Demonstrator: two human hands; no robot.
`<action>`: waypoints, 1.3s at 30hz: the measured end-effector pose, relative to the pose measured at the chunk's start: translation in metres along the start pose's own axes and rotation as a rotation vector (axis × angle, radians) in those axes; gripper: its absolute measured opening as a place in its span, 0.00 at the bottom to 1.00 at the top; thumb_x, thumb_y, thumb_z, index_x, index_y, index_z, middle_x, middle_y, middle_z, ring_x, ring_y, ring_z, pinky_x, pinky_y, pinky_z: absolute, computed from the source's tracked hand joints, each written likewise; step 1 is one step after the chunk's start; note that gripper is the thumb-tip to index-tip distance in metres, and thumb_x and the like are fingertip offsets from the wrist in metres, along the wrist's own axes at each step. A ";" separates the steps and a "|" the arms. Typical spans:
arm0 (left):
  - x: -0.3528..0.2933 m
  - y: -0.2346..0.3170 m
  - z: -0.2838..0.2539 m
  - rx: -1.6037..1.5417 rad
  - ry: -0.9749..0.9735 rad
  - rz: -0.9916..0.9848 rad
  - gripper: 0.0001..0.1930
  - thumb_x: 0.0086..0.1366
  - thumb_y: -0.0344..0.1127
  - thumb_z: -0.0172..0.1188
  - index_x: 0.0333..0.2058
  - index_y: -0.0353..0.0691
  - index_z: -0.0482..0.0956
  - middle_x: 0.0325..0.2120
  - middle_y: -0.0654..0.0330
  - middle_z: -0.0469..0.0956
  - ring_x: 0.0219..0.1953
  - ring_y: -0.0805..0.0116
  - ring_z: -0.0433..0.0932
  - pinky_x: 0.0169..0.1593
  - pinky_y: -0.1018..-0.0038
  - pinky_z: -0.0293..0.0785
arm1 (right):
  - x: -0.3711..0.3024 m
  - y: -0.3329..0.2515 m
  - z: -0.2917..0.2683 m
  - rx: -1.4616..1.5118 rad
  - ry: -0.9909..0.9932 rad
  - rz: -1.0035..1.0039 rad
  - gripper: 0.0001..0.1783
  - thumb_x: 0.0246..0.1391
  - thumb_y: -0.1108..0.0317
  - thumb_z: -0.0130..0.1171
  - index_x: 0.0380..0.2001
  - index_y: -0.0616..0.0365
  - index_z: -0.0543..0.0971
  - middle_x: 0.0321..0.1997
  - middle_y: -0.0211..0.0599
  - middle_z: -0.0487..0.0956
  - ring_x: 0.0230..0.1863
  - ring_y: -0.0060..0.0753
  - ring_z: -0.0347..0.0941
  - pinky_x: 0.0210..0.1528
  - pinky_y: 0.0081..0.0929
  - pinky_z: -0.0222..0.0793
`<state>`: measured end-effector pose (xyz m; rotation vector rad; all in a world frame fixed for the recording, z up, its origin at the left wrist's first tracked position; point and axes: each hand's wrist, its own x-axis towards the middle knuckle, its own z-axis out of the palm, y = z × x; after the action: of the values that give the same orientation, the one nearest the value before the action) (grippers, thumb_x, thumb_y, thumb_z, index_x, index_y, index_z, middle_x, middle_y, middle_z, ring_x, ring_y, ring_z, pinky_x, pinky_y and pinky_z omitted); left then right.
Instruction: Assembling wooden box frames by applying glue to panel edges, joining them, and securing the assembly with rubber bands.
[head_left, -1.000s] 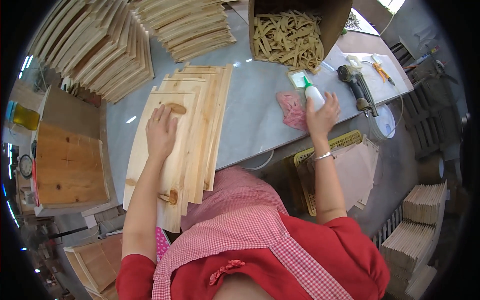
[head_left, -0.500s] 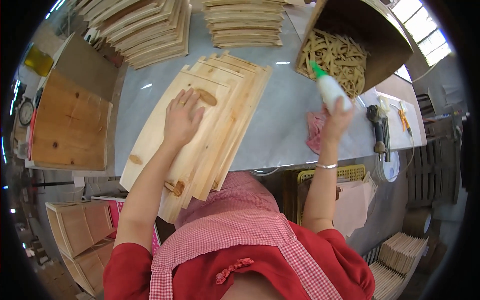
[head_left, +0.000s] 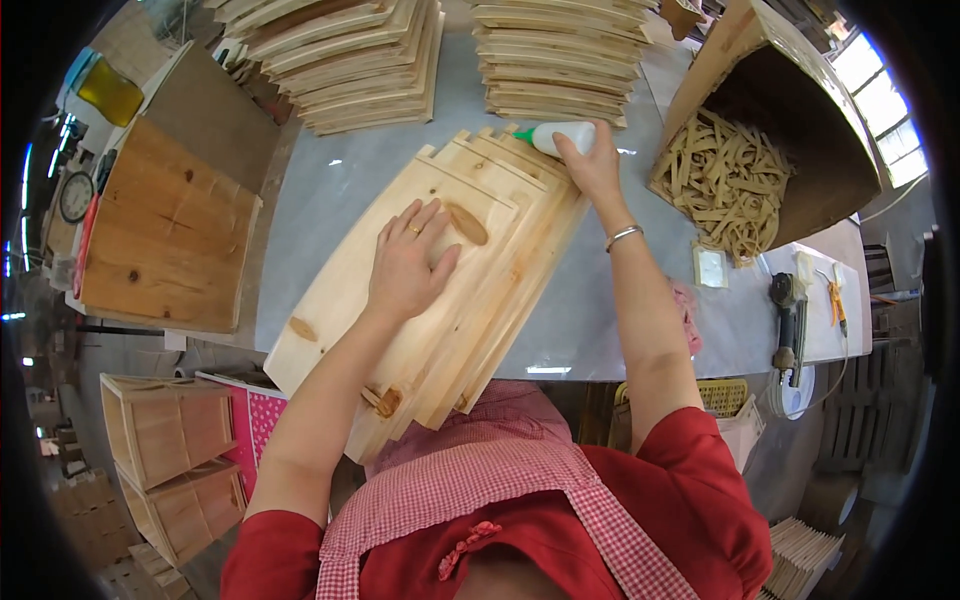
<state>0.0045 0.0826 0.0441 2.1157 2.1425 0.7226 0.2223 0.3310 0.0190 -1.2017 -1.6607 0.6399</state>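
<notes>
My left hand (head_left: 408,262) lies flat on the top board of a fanned-out pile of light wooden boards (head_left: 475,290), its fingers spread beside an oval brown knot. The boards overlap in steps, with grooved ends at the far side, and their near ends jut over the table edge. In my right hand (head_left: 597,165) is a white squeeze bottle (head_left: 560,137) with a green nozzle. The bottle is tipped nearly level, and its nozzle points left, at the far ends of the lower boards.
Two stacks of wooden panels (head_left: 350,75) (head_left: 560,60) stand at the back of the grey table (head_left: 620,300). A box (head_left: 820,130) of tan strips lies at the right. Beyond my right forearm are a pink cloth (head_left: 688,318) and a black-handled tool (head_left: 788,325). A wooden box (head_left: 165,230) stands left.
My right hand has carried the bottle from the right, near the box of strips, left to the boards' far ends. My left hand stays on the top board. The whole view has shifted slightly.
</notes>
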 end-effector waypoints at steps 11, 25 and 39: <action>0.001 0.000 0.001 0.034 0.026 0.033 0.25 0.65 0.42 0.60 0.58 0.38 0.75 0.65 0.56 0.69 0.68 0.52 0.63 0.68 0.57 0.57 | 0.013 0.023 -0.054 -0.110 -0.176 -0.059 0.30 0.44 0.55 0.71 0.48 0.58 0.75 0.43 0.54 0.83 0.44 0.54 0.81 0.48 0.42 0.76; 0.000 0.002 -0.001 -0.014 -0.004 0.000 0.25 0.66 0.46 0.58 0.58 0.39 0.75 0.65 0.54 0.68 0.70 0.52 0.60 0.71 0.53 0.54 | -0.010 -0.001 -0.032 0.136 -0.118 -0.011 0.32 0.48 0.50 0.72 0.48 0.62 0.74 0.39 0.50 0.82 0.40 0.45 0.81 0.45 0.38 0.76; 0.000 -0.002 0.001 0.004 0.017 0.010 0.25 0.64 0.42 0.61 0.58 0.38 0.76 0.64 0.56 0.70 0.69 0.53 0.63 0.69 0.57 0.57 | -0.016 -0.018 -0.064 -0.154 -0.176 -0.142 0.27 0.47 0.56 0.69 0.47 0.59 0.75 0.38 0.54 0.83 0.40 0.54 0.81 0.44 0.42 0.76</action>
<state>0.0032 0.0826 0.0423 2.1319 2.1454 0.7405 0.2738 0.3019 0.0539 -1.1491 -1.9537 0.5498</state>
